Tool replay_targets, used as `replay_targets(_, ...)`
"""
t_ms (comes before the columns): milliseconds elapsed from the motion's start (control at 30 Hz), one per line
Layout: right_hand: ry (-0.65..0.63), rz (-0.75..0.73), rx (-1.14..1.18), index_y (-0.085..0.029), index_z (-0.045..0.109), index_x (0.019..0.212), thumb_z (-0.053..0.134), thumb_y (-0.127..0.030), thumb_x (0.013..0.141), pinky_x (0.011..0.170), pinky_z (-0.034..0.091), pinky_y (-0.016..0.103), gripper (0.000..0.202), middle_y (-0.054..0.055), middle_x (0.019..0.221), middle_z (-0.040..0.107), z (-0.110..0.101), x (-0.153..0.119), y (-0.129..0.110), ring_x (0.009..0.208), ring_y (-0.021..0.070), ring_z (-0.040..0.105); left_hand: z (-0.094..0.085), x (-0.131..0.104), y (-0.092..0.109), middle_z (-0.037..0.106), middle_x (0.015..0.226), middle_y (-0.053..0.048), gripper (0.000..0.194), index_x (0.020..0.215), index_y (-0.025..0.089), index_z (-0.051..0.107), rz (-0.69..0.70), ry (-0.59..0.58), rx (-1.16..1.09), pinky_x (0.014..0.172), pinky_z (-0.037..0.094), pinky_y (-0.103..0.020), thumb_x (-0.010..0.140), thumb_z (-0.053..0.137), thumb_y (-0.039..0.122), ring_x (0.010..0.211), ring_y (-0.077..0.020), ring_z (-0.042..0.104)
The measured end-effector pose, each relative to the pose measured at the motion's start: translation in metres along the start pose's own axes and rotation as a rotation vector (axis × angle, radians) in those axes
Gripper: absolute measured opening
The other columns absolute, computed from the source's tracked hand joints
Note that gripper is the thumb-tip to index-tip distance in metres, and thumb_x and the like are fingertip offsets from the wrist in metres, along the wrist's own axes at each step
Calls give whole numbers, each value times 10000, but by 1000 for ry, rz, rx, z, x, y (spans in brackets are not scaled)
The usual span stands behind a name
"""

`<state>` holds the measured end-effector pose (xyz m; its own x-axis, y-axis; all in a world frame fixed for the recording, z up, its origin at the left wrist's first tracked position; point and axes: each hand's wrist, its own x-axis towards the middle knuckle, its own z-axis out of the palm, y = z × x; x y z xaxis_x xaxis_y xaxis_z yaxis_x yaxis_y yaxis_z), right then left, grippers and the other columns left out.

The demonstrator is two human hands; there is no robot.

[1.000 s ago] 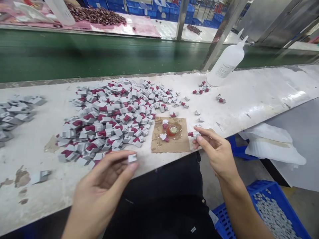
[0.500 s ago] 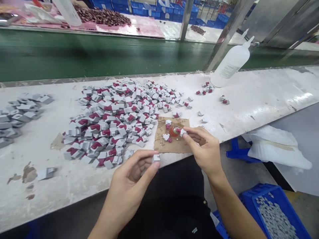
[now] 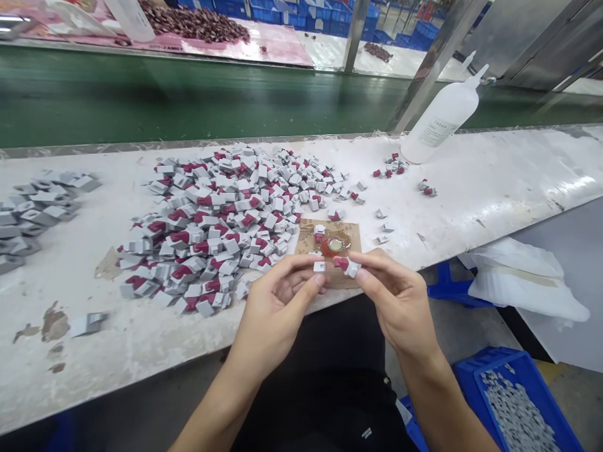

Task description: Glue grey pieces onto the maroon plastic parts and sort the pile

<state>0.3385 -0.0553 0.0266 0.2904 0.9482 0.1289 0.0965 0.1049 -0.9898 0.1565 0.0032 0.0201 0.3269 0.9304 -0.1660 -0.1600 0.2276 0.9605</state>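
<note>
Maroon-tipped piece [image 3: 347,266], pinched in right hand [image 3: 399,301], points lengthwise toward grey block [image 3: 319,267] pinched in left hand [image 3: 277,304].

Black clothing [image 3: 320,395] with a small white marking [image 3: 366,433]; bare fingers [image 3: 305,296], 2 bare forearms [image 3: 438,389].

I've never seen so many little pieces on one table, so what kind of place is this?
It looks like a factory, probably a workshop floor. The signs are the big heap of grey-and-maroon pieces, the long green conveyor belt behind the worktable, and the blue crates in the background.
</note>
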Motion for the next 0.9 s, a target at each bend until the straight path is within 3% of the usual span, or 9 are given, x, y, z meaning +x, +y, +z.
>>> replay_targets(200,-32,46,52,-371,888,1215,787,-271,1041,1043,684,388,224,34,1144,819,1,-7,0,1132,227,793,7,0,-3,859,1083,-57,254,1102,226,834,-13,-55,-65,971,707,-264,917,883,394,1022,-192,833)
replay_targets(400,-41,53,27,-333,900,1185,795,-231,1028,942,685,294,215,37,1077,798,-1,-6,-3,1055,183,782,5,0,-6,865,1067,-41,207,1091,229,840,-45,-96,-106,956,690,-205,928,885,348,1027,-168,839)
replay_targets(600,-129,35,-56,-354,889,1240,781,-240,1049,895,644,262,247,41,1057,786,-2,-10,-14,1023,169,756,5,-7,-6,849,1070,1,93,1064,264,850,16,-136,-111,925,651,-124,973,832,260,1008,-111,822)
replay_targets(900,-305,57,-6,-384,883,1231,792,-243,1047,798,607,228,250,15,991,777,7,-11,-20,927,137,730,-19,-35,14,805,1059,16,116,1095,311,846,24,-110,24,904,668,-162,994,814,265,956,-113,807)
